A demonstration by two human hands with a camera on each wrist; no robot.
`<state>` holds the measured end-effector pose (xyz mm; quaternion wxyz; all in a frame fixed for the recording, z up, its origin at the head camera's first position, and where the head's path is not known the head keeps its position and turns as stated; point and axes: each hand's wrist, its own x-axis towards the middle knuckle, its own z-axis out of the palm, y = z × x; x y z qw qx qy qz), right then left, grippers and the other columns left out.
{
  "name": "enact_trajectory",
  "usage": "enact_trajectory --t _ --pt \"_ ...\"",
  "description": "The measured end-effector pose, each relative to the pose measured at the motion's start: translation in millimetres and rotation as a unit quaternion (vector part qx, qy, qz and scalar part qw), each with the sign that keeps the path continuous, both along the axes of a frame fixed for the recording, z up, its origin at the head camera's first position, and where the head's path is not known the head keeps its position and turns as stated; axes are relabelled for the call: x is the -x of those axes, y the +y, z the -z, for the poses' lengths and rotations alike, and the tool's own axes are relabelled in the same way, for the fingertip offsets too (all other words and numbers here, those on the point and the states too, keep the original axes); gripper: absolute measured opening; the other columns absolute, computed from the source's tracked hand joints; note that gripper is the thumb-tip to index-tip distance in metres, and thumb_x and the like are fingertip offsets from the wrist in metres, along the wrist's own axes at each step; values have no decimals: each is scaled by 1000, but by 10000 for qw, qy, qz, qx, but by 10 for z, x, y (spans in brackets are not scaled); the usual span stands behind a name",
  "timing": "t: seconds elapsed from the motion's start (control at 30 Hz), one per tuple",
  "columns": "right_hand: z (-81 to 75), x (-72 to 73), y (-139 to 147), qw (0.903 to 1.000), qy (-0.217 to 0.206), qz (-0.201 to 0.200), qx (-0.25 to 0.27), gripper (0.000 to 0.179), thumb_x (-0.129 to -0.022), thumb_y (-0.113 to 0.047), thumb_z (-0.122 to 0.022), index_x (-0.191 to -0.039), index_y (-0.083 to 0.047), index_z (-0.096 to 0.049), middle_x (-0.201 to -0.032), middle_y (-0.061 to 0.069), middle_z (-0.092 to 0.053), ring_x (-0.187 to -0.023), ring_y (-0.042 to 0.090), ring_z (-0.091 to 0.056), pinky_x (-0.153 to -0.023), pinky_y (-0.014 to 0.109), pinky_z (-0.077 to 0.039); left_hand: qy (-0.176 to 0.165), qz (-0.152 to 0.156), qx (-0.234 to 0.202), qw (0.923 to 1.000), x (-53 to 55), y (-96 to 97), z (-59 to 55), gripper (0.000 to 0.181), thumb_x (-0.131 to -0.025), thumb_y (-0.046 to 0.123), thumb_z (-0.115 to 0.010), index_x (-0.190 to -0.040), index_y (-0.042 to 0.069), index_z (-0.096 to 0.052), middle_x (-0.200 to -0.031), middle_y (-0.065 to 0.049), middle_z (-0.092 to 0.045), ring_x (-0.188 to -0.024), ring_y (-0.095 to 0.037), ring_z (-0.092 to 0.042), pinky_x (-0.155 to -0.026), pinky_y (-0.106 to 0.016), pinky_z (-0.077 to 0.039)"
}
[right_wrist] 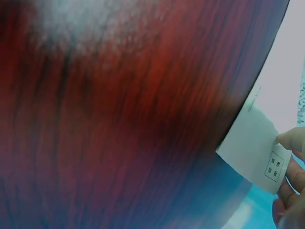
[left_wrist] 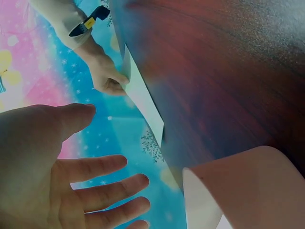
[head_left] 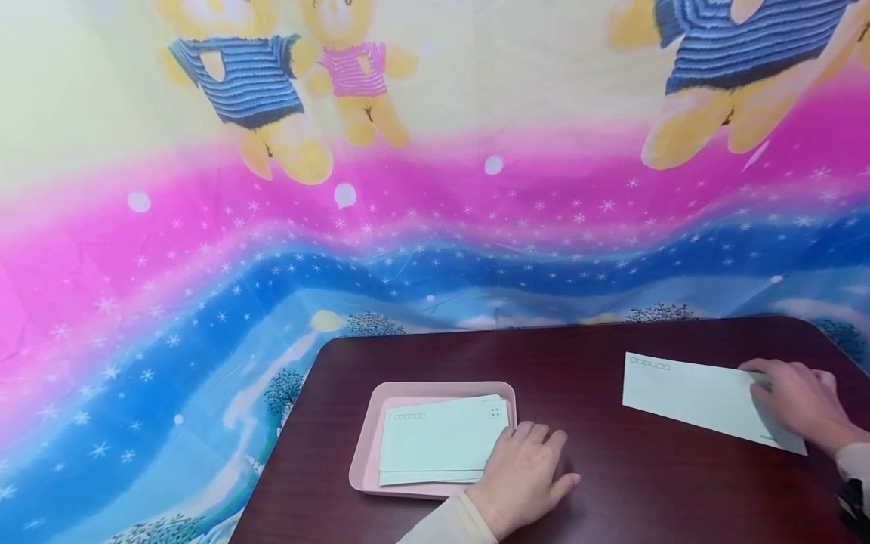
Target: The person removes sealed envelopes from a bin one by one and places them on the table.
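Observation:
My right hand (head_left: 800,400) pinches a pale green-white envelope (head_left: 689,397) by its right end, over the right side of the table. In the right wrist view the thumb lies on the face of the envelope (right_wrist: 255,148), near its printed stamp box, with fingers behind it. A pink tray (head_left: 365,453) stands toward the left of the table and holds a small stack of similar envelopes (head_left: 435,442). Over the tray's right edge hovers my left hand (head_left: 519,477). Its fingers are spread and hold nothing, as the left wrist view of that hand (left_wrist: 62,176) also shows.
A dark reddish-brown table (head_left: 571,378) with rounded corners carries everything. Behind it hangs a cloth backdrop (head_left: 435,196) printed with teddy bears and snowflakes, close to the table's far edge. A dark band (left_wrist: 89,21) with a yellow patch circles the right wrist.

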<state>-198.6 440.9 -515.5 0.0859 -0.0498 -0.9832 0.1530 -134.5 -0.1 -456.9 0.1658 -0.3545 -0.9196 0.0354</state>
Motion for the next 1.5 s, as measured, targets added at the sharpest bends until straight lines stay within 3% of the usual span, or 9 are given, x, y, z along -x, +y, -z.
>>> enact_trajectory --t 0.1,0.23,0.4,0.67,0.9,1.07,1.27,1.5 --pt "16 32 39 9998 -138 -95 -79 31 -86 3 -67 -114 16 -61 -82 25 -66 -65 30 -56 -72 57 -38 22 16 16 10000 0 18 0 42 -92 63 -61 -117 29 -64 -105 12 -68 -100 -8 -61 -77 -25 -45" --pt "37 76 81 9991 -384 -196 -49 33 -84 5 -68 -112 20 -59 -97 38 -63 -65 33 -60 -58 46 -47 41 37 9 10000 2 37 -12 42 -92 63 -61 -118 30 -64 -105 12 -68 -99 -8 -61 -77 -24 -46" --pt "52 119 73 9986 -501 -159 53 34 -84 8 -67 -113 23 -57 -104 42 -60 -81 48 -62 -62 52 -50 101 78 -9 9999 -5 52 -22 42 -92 63 -61 -118 29 -64 -104 12 -68 -98 -8 -61 -77 -24 -46" --pt "39 145 39 9987 -466 -189 50 34 -86 9 -65 -115 24 -55 -107 44 -57 -86 52 -59 -66 56 -50 15 66 22 10000 -15 65 -34 43 -92 62 -61 -119 29 -64 -106 12 -68 -98 -8 -61 -75 -24 -46" --pt "57 125 -15 9995 -219 -42 211 42 -90 -9 -66 -115 22 -56 -110 45 -55 -88 53 -57 -72 63 -47 97 88 16 9999 -7 78 -39 43 -92 63 -61 -118 29 -64 -105 12 -68 -97 -8 -61 -75 -24 -46" --pt "1 86 -134 9990 -23 -287 350 45 -93 -20 -66 -115 18 -60 -110 43 -59 -88 51 -59 -71 63 -47 36 90 28 9999 -4 97 -49 43 -92 62 -60 -119 29 -64 -106 12 -69 -98 -8 -61 -76 -24 -46" --pt "-65 35 -335 9976 -382 -453 348 57 -94 -35 -67 -120 16 -61 -118 43 -58 -104 58 -53 -81 71 -45 44 146 -20 9999 21 152 -53 42 -93 62 -59 -117 28 -64 -106 11 -69 -98 -9 -61 -75 -25 -45" --pt "-56 -31 -528 9976 -468 -516 -18 71 -92 -48 -68 -123 15 -59 -121 43 -56 -106 58 -52 -80 69 -47 15 119 -28 9999 70 215 -47 42 -93 61 -59 -118 28 -64 -105 11 -69 -97 -9 -61 -74 -25 -44"
